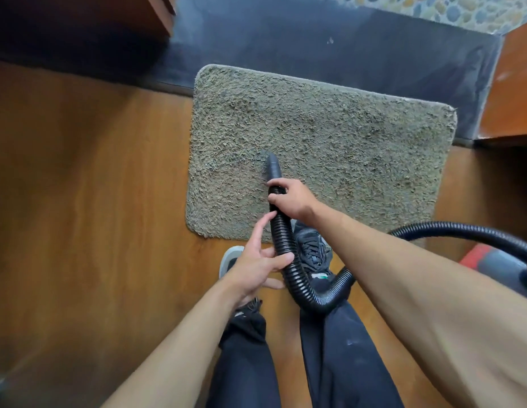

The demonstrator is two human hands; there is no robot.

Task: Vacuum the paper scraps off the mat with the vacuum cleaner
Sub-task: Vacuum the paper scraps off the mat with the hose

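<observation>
A shaggy grey-brown mat (359, 148) lies on the wooden floor in front of me. A black ribbed vacuum hose (285, 245) curves from the lower right up to a dark nozzle (272, 166) whose tip presses into the mat's pile near its left middle. My right hand (291, 198) grips the hose just behind the nozzle. My left hand (256, 263) rests against the hose lower down, fingers loosely spread and the thumb over it. I make out no distinct paper scraps on the mat.
The vacuum body (492, 257), red and grey, sits at the right edge. My two shoes (310, 248) stand at the mat's near edge. A dark stone step (315, 39) runs behind the mat, with wooden furniture (509, 92) at right and upper left.
</observation>
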